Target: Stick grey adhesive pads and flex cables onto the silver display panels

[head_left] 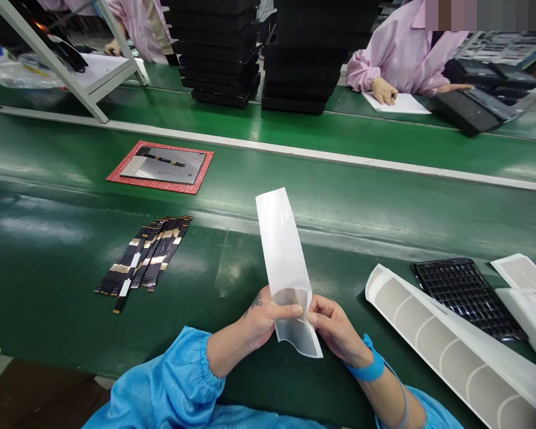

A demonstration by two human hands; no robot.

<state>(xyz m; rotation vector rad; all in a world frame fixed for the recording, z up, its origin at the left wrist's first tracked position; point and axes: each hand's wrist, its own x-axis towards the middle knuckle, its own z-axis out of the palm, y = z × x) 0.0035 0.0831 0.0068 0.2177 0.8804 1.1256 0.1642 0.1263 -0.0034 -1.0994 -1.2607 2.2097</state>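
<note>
My left hand and my right hand pinch the lower end of a white backing strip, which stands up between them. A translucent film piece curls away from the strip at my fingertips. Left of my hands, several black flat ribbon cables lie side by side on the green conveyor belt. To my right lies a long white liner sheet carrying a row of grey film pieces. An antistatic strap circles my right wrist.
A silver panel rests on a red mat farther along the belt. A black tray and white sheets sit at right. Beyond the belt stand black stacks, and a co-worker in pink handles paper.
</note>
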